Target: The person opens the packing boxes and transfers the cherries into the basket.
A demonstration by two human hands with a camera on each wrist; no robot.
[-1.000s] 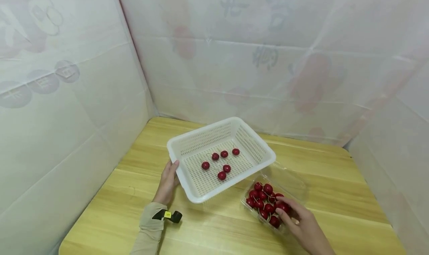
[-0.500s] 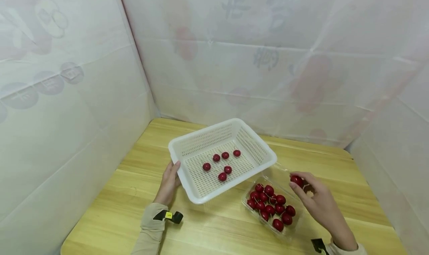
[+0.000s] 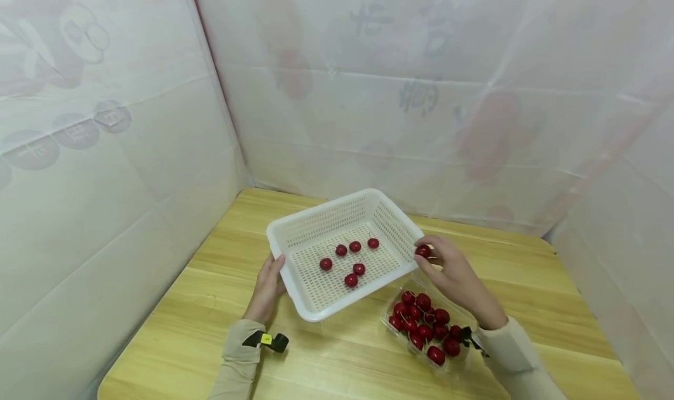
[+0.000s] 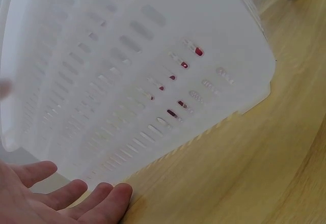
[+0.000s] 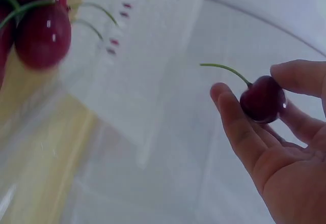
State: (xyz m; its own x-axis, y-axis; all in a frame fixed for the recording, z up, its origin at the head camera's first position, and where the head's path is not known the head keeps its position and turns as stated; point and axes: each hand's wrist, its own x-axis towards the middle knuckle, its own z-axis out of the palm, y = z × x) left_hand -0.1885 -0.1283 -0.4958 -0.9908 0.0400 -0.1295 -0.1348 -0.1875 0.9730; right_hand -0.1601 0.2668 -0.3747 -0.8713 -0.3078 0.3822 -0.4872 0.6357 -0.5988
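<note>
A white perforated plastic basket (image 3: 341, 201) stands on the table, with several dark red cherries (image 3: 351, 280) spread over its floor. At its left end my left hand (image 3: 265, 292) holds the rim, thumb over the edge; the left wrist view has the fingers (image 4: 104, 203) by the basket's outer wall. Between thumb and fingertips, my right hand (image 3: 453, 271) pinches one cherry (image 5: 262, 100) by its body, its green stem free. That cherry is at the basket's right rim in the head view. Below the right forearm, a clear plastic box (image 3: 392, 328) contains several more stemmed cherries (image 3: 424, 331).
The wooden table (image 3: 184, 330) has pale printed curtains (image 3: 421, 125) at its back and sides. Each wrist wears a black strap; the left one carries a small camera (image 3: 279, 342). The clear box sits close to the basket's near right side.
My right hand has lifted a cherry out of the clear box, swung it up to the right, then left to the basket's rim. My left hand keeps its hold on the basket.
</note>
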